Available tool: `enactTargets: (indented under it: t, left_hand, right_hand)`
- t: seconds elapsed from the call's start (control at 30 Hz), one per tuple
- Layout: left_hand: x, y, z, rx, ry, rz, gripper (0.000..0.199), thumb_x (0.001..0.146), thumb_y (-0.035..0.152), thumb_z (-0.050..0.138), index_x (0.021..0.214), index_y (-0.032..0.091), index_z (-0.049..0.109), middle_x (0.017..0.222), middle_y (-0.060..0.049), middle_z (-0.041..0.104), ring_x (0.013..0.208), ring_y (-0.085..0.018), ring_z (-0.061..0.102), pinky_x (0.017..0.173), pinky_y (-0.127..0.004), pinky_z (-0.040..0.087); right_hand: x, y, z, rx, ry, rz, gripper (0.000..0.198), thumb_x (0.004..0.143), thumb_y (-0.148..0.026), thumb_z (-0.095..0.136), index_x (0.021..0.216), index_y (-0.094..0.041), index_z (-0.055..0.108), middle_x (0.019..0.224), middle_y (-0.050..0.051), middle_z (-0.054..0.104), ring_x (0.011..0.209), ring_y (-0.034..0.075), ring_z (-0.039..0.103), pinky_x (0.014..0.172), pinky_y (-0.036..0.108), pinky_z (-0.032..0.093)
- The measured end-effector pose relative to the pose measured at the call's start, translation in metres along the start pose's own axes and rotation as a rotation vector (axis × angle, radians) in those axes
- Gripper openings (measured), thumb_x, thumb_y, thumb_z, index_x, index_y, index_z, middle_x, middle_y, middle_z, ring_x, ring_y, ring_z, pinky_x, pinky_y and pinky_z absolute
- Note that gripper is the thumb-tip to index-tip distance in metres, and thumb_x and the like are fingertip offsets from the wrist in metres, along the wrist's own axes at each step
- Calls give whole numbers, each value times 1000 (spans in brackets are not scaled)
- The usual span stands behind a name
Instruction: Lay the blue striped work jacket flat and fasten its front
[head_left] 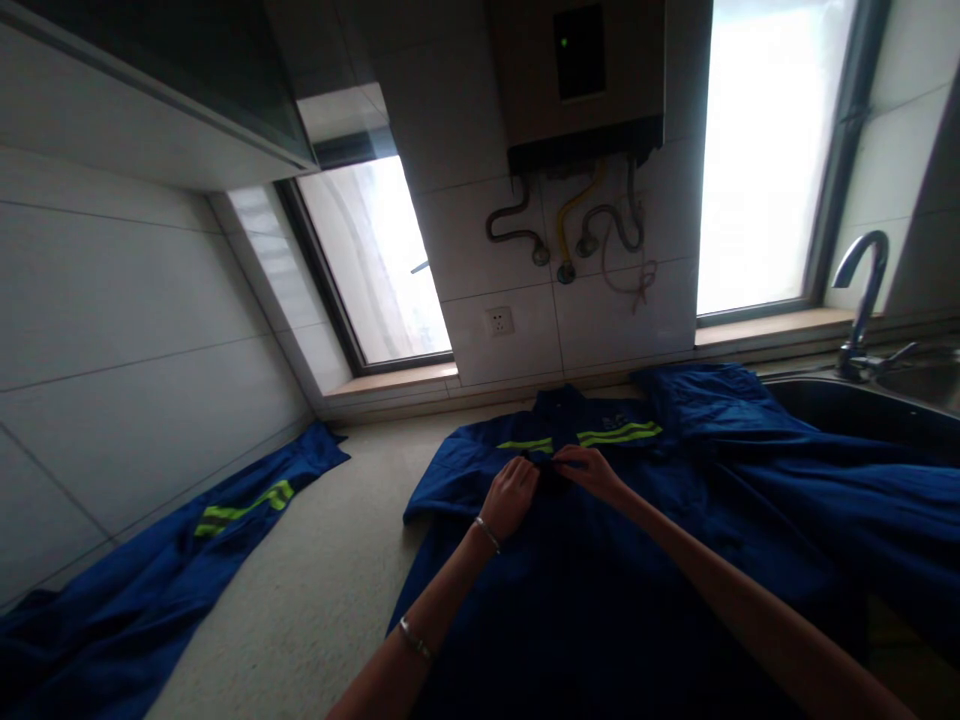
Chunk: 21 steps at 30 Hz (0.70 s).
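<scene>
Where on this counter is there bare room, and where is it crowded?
Bare countertop lies between the left-side garment and the jacket under the left hand and right hand. Crowded: the right side, where blue cloth spreads to the sink.

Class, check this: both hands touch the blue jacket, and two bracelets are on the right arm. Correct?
Wrong arm: the head view shows the two bracelets on the left arm, not the right. The left hand and right hand do touch the blue jacket.

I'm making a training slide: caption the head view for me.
Left hand and right hand hold the front of a yellow-striped blue work jacket laid on a countertop.
</scene>
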<state>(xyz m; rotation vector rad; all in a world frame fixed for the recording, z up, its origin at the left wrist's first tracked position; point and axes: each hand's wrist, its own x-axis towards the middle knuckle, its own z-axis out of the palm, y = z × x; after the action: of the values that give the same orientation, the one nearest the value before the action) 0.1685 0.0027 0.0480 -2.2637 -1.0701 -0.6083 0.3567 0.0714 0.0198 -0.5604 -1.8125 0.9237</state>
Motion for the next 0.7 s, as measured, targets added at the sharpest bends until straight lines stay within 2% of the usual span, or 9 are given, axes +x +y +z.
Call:
enactTargets:
  t: [0.17, 0.37, 0.57, 0.63, 0.7]
  left_hand:
    - [-2, -2, 2, 17, 4, 25, 20, 92, 14, 35, 89, 14, 56, 86, -6, 56, 90, -17, 53, 87, -36, 46]
    - [0, 1, 0, 4, -11, 13, 18, 91, 14, 36, 89, 14, 55, 85, -5, 55, 87, -17, 52, 86, -34, 45]
    - [5, 3, -3, -87, -45, -147, 18, 92, 17, 37, 88, 15, 54, 84, -4, 54, 85, -17, 52, 81, -33, 46]
    - [6, 3, -3, -108, -50, -155, 17, 92, 18, 37, 93, 15, 54, 87, -4, 55, 86, -17, 52, 82, -33, 46]
    - [8, 4, -4, -105, -52, -149, 21, 92, 18, 36, 107, 15, 51, 94, -6, 56, 89, -18, 52, 85, -35, 45]
  right_hand:
    - [-1, -6, -1, 1, -22, 9, 26, 76, -37, 60, 86, -15, 69, 89, 7, 61, 78, 15, 57, 57, 21, 46]
    - [-2, -10, -1, -24, -62, 30, 25, 78, -36, 58, 90, -17, 69, 91, 7, 60, 81, 15, 57, 59, 21, 47]
    - [-2, -8, -3, -31, -64, 11, 21, 76, -32, 59, 89, -17, 68, 91, 6, 59, 83, 16, 57, 59, 20, 46]
    - [-3, -9, -3, -66, -77, 3, 21, 74, -30, 61, 90, -17, 67, 90, 6, 59, 84, 16, 57, 58, 19, 45]
    - [-4, -10, -2, -116, -71, -9, 23, 71, -27, 63, 91, -17, 65, 89, 5, 60, 83, 16, 56, 56, 19, 43]
